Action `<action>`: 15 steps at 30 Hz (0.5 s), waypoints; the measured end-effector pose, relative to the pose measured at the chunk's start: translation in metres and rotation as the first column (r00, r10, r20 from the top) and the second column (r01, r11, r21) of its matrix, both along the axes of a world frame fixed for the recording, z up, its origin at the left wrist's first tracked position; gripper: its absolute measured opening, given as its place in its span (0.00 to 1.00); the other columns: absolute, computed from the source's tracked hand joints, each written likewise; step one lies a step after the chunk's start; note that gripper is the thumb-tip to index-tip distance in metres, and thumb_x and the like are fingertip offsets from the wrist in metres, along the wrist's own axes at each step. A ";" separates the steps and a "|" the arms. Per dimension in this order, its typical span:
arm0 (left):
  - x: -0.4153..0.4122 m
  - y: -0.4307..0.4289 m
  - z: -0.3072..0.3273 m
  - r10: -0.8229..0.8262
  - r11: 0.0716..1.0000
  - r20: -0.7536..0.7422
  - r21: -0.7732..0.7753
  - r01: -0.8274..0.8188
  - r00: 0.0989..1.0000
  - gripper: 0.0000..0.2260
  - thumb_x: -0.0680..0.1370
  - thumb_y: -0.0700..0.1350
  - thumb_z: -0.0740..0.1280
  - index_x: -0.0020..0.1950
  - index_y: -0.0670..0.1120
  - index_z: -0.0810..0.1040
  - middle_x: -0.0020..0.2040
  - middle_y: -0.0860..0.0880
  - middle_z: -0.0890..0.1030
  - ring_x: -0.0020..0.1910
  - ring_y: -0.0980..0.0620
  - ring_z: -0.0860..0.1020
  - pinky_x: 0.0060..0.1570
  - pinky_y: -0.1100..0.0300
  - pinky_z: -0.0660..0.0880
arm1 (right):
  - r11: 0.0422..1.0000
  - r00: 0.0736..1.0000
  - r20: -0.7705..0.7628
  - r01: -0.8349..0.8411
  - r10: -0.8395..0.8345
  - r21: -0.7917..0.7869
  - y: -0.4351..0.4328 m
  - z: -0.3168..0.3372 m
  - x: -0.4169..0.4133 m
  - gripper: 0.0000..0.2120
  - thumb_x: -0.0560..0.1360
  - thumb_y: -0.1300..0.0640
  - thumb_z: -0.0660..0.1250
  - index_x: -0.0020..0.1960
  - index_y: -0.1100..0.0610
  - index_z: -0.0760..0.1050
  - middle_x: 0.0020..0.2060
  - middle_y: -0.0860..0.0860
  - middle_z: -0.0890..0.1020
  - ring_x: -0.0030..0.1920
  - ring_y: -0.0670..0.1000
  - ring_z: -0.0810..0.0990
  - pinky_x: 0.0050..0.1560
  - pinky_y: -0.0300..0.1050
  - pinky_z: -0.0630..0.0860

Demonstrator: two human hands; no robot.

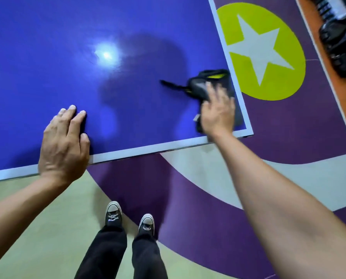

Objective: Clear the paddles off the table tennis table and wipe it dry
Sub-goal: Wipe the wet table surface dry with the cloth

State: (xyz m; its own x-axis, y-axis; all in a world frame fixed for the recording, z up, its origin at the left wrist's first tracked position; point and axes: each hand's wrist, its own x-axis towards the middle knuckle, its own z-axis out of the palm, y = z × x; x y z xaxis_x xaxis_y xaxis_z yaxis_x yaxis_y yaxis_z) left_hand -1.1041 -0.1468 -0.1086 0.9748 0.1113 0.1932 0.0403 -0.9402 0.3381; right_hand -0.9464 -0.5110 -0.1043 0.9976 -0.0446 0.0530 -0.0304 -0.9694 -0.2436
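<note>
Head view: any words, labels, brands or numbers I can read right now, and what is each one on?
No text here can be read.
The small pale tag on the dark cloth under the right hand: too blurred to read.
The white star in the lime circle on the floor: a mark only, no lettering.
The sneakers: no brand legible.

We count two hands: left hand (64, 141), right hand (217, 115). One cloth (198, 85), one table (67, 47), two shoes (113, 215), one star (260, 49).

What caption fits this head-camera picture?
Right hand presses a dark cloth at a corner of the blue table; left hand rests flat.
</note>
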 end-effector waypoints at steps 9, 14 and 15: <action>-0.003 -0.002 0.003 0.036 0.999 -0.010 0.026 -0.035 0.999 0.24 0.81 0.46 0.54 0.75 0.39 0.69 0.76 0.37 0.67 0.76 0.35 0.64 0.76 0.43 0.57 | 0.961 0.960 0.028 0.277 -0.278 0.022 0.003 -0.002 -0.024 0.29 0.81 0.48 0.53 0.82 0.49 0.59 0.81 0.57 0.59 0.81 0.56 0.56 0.80 0.59 0.47; -0.004 0.004 0.007 0.069 0.997 -0.087 0.051 -0.064 0.994 0.24 0.81 0.47 0.52 0.75 0.39 0.68 0.77 0.38 0.67 0.76 0.36 0.64 0.76 0.44 0.58 | 0.985 0.985 0.060 -0.162 0.159 0.053 0.158 0.002 -0.111 0.30 0.79 0.48 0.56 0.81 0.49 0.61 0.80 0.56 0.62 0.80 0.56 0.60 0.80 0.57 0.51; -0.003 0.003 0.008 0.057 0.997 -0.102 0.050 -0.052 0.993 0.25 0.81 0.48 0.52 0.75 0.39 0.68 0.77 0.38 0.67 0.76 0.36 0.64 0.76 0.45 0.58 | 0.971 0.971 0.055 -0.236 0.233 0.046 0.173 0.002 -0.120 0.30 0.79 0.47 0.57 0.81 0.49 0.61 0.80 0.55 0.63 0.79 0.55 0.60 0.79 0.57 0.53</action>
